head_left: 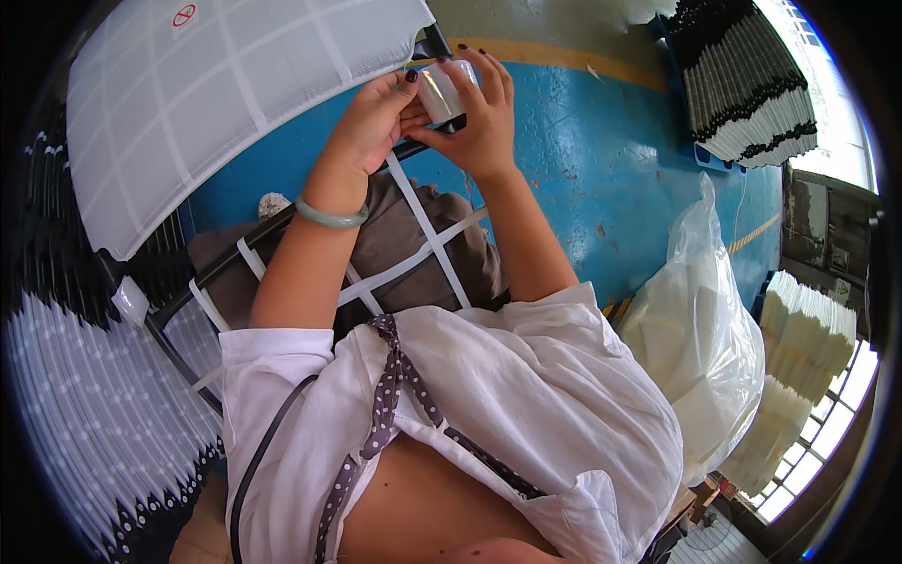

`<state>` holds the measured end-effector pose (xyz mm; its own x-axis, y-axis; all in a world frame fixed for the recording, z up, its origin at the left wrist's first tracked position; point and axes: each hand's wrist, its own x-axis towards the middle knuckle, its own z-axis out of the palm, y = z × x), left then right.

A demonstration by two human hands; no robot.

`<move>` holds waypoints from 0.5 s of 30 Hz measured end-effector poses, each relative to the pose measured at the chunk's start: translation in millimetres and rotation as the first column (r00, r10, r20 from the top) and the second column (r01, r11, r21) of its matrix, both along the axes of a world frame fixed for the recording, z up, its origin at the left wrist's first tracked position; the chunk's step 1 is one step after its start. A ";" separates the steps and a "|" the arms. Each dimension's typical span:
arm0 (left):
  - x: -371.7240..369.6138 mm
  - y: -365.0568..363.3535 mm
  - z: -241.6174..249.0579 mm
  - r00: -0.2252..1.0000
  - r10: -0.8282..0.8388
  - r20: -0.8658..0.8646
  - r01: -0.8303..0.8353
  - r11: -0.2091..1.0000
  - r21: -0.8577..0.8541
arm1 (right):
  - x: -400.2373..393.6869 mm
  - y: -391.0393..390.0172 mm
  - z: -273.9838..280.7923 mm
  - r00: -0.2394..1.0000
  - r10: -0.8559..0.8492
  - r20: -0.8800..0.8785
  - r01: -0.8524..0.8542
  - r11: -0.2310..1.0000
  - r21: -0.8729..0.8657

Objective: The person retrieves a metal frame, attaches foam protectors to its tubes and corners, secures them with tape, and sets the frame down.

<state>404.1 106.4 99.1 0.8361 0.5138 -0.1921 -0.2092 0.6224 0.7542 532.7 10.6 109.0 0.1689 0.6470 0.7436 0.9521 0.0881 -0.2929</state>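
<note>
Holds a glossy white wrap at the far right end of the black frame. Grips its left side with the left hand; grasps its right side with the right hand, fingers arched over. Points its long axis away from the body, far end leaning slightly left, nearly crosswise to the frame's closest bar. Hard to tell whether around the tube or beside it. Beyond the frame, narrow room: edge of a pale checked panel just beside the left hand. Right of the frame, wide blue floor, reaching to a plastic bag.
</note>
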 end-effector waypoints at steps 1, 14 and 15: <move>-0.1 -0.1 0.2 1.000 0.016 -0.015 -0.015 1.000 0.010 | 2.2 1.3 -3.5 0.999 -0.007 0.038 0.006 1.000 0.005; -4.0 4.2 7.8 0.986 0.033 -0.166 -0.018 0.996 0.089 | 7.2 13.8 -7.7 0.725 0.015 -0.689 0.168 0.966 0.199; -4.0 3.9 9.6 0.983 0.035 -0.182 -0.018 0.995 0.096 | 7.1 13.8 -4.3 0.757 -0.083 -0.648 0.201 0.973 0.109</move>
